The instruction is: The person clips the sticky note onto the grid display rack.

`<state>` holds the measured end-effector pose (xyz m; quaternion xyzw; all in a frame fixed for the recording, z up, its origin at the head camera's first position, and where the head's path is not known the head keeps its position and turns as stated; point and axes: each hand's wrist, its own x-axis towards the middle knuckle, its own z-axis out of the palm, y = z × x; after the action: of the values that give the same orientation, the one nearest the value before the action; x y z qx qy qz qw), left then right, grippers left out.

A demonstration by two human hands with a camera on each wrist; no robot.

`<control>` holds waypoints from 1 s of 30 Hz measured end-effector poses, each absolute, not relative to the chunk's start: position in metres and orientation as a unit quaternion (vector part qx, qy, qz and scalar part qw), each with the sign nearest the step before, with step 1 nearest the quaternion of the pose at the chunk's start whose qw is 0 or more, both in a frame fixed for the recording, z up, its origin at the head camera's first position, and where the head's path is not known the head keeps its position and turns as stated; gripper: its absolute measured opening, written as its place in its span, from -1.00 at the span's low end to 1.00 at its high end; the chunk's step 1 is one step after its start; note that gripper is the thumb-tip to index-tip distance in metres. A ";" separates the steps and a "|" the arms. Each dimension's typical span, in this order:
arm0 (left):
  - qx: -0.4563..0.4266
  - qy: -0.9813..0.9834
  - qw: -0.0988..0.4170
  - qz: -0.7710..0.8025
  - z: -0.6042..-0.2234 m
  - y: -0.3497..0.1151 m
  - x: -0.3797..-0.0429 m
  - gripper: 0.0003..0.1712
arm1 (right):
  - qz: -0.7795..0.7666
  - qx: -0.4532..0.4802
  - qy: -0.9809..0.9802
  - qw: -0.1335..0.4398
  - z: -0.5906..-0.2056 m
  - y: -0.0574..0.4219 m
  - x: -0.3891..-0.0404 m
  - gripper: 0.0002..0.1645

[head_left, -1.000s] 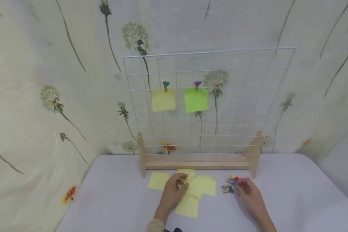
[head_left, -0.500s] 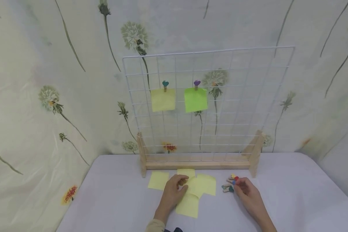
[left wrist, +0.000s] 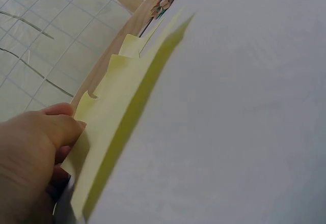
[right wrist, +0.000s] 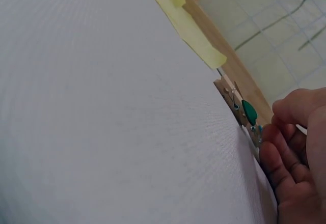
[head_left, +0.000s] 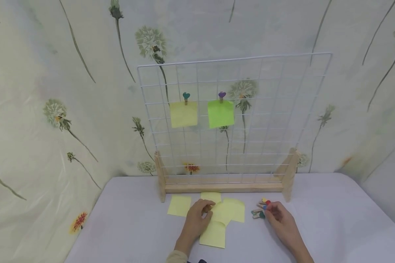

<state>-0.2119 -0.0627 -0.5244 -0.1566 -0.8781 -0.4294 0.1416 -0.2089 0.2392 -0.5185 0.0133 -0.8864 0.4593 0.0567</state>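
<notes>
Several yellow sticky notes (head_left: 214,235) lie overlapping on the white table. My left hand (head_left: 196,217) rests over them with loosely bent fingers, its thumb (left wrist: 71,128) at a note's edge in the left wrist view. To the right is a small cluster of mini wooden clothespins (head_left: 257,216) with coloured hearts. My right hand (head_left: 284,223) has thumb and forefinger close together right at the blue-heart clothespin (head_left: 265,207); I cannot tell whether they pinch it. In the right wrist view a green-heart clothespin (right wrist: 248,113) lies just beyond the fingertips.
Behind the notes stands a white wire grid (head_left: 263,128) on a wooden base (head_left: 224,187). Clothespins hold a pale yellow note (head_left: 183,115) and a bright green note (head_left: 221,114) on it. A flowered cloth (head_left: 95,54) hangs behind. Another yellow note (head_left: 179,205) lies left of the pile.
The head view has shifted very slightly. Both hands stay almost in place, and the notes and clothespins lie as before.
</notes>
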 end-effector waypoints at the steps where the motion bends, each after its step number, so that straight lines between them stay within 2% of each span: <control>1: -0.157 -0.877 0.142 -0.432 -0.525 -0.063 -0.212 -0.65 | 0.459 0.015 -0.887 0.057 -0.519 0.239 -0.209 -0.76; 18: -0.130 -0.832 0.167 -0.512 -0.523 -0.062 -0.213 -0.73 | 0.439 0.001 -0.897 0.042 -0.516 0.239 -0.211 -0.77; 30: -0.087 -0.786 0.198 -0.579 -0.526 -0.058 -0.215 -0.72 | 0.443 0.029 -0.893 0.071 -0.518 0.240 -0.209 -0.81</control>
<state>-0.2153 -0.0584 -0.5258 -0.0874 -0.7861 -0.5791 0.1977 -0.2095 0.2404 -0.5175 0.0290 -0.8930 0.4435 0.0713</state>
